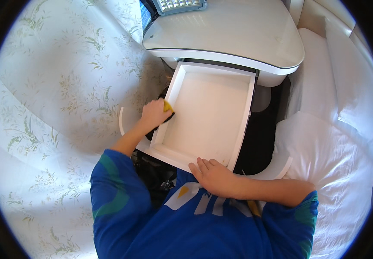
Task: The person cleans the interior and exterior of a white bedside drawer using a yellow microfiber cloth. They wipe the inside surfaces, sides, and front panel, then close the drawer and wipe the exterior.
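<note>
A white drawer (209, 113) is pulled out from a curved vanity table and stands before me with its inside bare apart from small dark specks near the front right corner. My left hand (154, 113) grips a yellow and black cloth or sponge (168, 106) against the drawer's left side wall. Over the front panel near its middle, my right hand (215, 177) rests with the fingers together on the top edge. The underside of the cloth is hidden by my fingers.
The glossy vanity tabletop (231, 29) lies beyond the drawer, with an LED lamp (180, 5) at its back left. A floral curtain (53, 97) hangs at the left. White bedding (328, 155) fills the right. The drawer's curved front (282, 168) sticks out on both sides.
</note>
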